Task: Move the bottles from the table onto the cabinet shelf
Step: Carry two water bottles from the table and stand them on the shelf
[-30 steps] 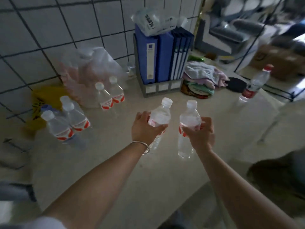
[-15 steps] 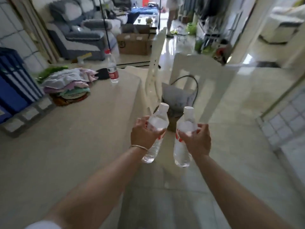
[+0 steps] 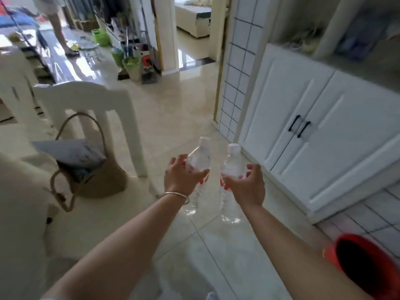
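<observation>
I hold two clear water bottles with white caps and red labels, upright over the tiled floor. My left hand (image 3: 180, 177), with a thin bracelet at the wrist, grips the left bottle (image 3: 200, 158). My right hand (image 3: 246, 186) grips the right bottle (image 3: 232, 165). The bottles are close together but apart. The white cabinet (image 3: 313, 135) with two doors and black handles stands to the right, its open shelf (image 3: 368, 68) above the doors at the upper right. The table edge (image 3: 19, 191) lies at the left.
A white chair (image 3: 91, 100) stands at the left with a woven bag (image 3: 95, 178) at its foot. A red bucket (image 3: 368, 260) sits on the floor at the lower right. A person's legs (image 3: 60, 27) and green pots (image 3: 129, 63) are at the far back. A tiled wall corner (image 3: 236, 83) borders the cabinet.
My view has swung right, away from the table and its remaining bottles, to the floor and the white cabinet. Both hands have kept their bottles, held in front of me.
</observation>
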